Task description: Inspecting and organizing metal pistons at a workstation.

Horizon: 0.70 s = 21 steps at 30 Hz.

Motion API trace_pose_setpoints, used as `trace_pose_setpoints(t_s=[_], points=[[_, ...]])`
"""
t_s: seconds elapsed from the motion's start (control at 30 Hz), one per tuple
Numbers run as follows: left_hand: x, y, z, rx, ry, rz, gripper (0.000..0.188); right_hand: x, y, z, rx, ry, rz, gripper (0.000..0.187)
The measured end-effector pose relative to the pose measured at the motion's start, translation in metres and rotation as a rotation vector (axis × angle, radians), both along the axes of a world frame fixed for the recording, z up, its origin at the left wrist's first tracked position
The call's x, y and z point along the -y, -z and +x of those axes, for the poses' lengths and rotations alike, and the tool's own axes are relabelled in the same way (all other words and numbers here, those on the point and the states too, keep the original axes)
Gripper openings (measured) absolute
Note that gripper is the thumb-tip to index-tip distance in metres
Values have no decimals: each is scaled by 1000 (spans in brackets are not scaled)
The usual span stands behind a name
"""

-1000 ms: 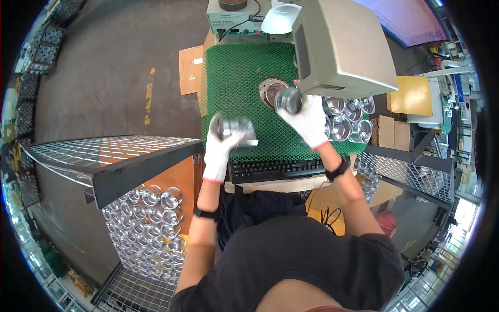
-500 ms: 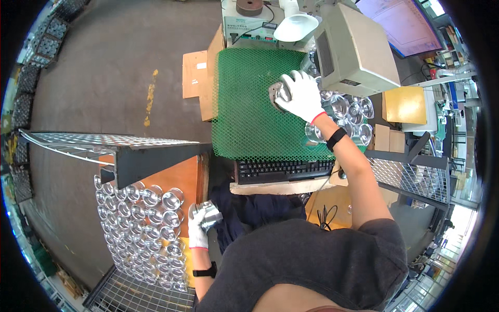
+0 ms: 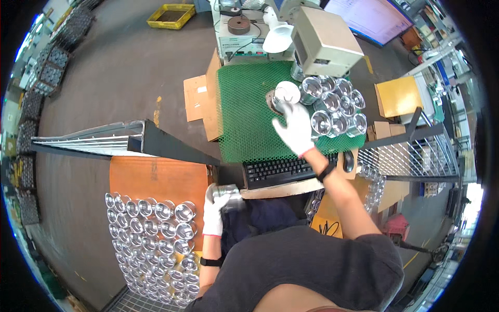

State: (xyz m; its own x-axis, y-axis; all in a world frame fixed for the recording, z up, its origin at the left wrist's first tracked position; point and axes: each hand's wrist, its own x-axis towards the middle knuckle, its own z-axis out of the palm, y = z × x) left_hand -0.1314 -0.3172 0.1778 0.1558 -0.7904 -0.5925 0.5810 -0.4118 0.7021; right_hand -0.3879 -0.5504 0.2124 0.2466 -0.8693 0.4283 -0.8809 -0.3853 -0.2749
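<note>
My left hand (image 3: 212, 210), in a white glove, is closed around a shiny metal cup-shaped part (image 3: 229, 198), which is a little blurred. It is held low, between the orange board and the keyboard. My gloved right hand (image 3: 295, 130) hovers over the green mesh mat (image 3: 244, 114) with thumb and fingers apart and nothing visible in it. Just beyond its fingertips, a round metal part with a bright pale top (image 3: 287, 92) sits at a small dark metal fixture (image 3: 271, 101). Several shiny metal cups (image 3: 330, 102) stand together to the right of that hand.
On the left, many metal cups (image 3: 150, 229) stand in rows on an orange board (image 3: 156, 179) beside a wire rack (image 3: 93, 143). A keyboard (image 3: 280, 171) and mouse (image 3: 348, 161) lie before the mat. Behind it stand a beige box-shaped device (image 3: 327, 41) and a white lamp (image 3: 278, 39).
My right hand has drawn back toward me from the fixture and opened, uncovering the round part there. My left hand has moved the metal cup up and right. The view has shifted.
</note>
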Motion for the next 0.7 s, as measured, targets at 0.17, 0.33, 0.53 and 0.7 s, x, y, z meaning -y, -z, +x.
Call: trace_pose_setpoints(t_s=[0.17, 0.33, 0.53, 0.7], points=[[35, 0, -10, 307, 319, -231, 87, -163, 36, -7, 910, -76, 1106, 38], [59, -101, -45, 1126, 779, -383, 93, -190, -1, 3, 1822, -51, 1544, 51], [56, -105, -72, 885, 649, -750, 81, -184, -26, 4, 2141, 210, 1456, 49], [66, -52, -76, -146, 422, -294, 58, -191, -44, 3, 2260, 352, 1473, 48]])
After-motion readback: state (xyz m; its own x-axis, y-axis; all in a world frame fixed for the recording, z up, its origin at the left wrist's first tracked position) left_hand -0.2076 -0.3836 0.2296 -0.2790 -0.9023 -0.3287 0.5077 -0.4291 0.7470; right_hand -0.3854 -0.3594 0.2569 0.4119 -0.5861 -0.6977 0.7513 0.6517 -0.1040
